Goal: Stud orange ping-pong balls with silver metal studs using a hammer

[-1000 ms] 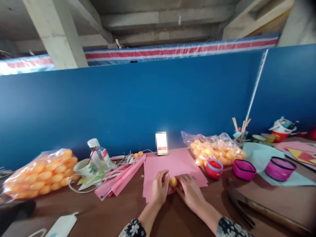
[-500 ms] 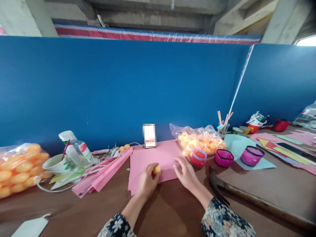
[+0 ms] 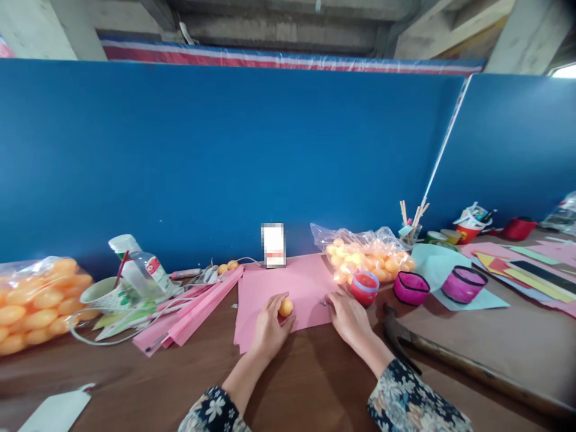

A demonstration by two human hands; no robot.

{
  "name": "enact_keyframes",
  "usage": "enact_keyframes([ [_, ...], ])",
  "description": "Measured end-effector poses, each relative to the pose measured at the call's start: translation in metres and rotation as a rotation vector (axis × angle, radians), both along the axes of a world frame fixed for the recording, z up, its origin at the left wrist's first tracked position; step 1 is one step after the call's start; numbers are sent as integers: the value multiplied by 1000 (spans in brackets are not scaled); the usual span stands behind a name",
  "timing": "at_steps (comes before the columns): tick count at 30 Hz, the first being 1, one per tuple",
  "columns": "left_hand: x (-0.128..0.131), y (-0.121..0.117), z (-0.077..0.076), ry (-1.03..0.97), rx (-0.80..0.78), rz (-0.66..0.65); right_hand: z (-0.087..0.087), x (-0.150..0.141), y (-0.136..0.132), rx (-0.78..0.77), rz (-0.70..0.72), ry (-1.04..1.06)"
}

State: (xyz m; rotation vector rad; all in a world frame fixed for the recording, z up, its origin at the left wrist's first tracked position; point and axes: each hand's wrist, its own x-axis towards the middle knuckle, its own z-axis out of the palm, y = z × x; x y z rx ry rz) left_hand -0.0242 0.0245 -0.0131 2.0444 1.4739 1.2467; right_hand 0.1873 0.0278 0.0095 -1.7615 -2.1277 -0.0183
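The right hand (image 3: 350, 317) has left the orange ball (image 3: 285, 308), so the left hand (image 3: 269, 330) alone steadies it, fingers curled around it. The right's bunched fingertips meet a small dark piece (image 3: 323, 303) on the pink paper (image 3: 301, 281); whether they grip it, I cannot tell.

A blue partition (image 3: 288, 150) stands behind the brown desk (image 3: 310, 390). A hammer (image 3: 472, 365) lies across the desk's right side. Beyond it, a purple container (image 3: 465, 287) rests on a pale blue sheet (image 3: 491, 301). Wooden sticks (image 3: 416, 213) stand in a clear cup, with a red bucket (image 3: 466, 233) farther right. At left, a clear bottle (image 3: 144, 273) leans beside a patterned cup (image 3: 110, 295).
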Motion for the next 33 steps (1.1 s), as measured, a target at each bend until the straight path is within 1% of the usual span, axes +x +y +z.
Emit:
enact_keyframes([
  [3,0,-2,2,-22,-7,12,-2,-2,2,6,16,19],
  [7,1,-5,6,-48,-23,7,-5,-2,4,53,43,58],
  [14,1,-3,4,-52,-13,0,-10,-2,7,113,67,103],
  [18,3,-4,7,-82,1,16,-10,-2,7,150,63,137],
  [22,4,-6,12,-97,20,14,-11,-3,7,221,67,207],
  [25,4,-6,14,-119,14,4,-13,-3,9,228,112,286],
  [28,3,-7,16,-183,-65,7,-14,-3,11,212,147,374],
  [30,5,-7,19,-260,-134,18,-14,-4,12,230,147,455],
  [33,12,-9,25,-467,-208,-2,-11,-7,11,268,144,631],
])
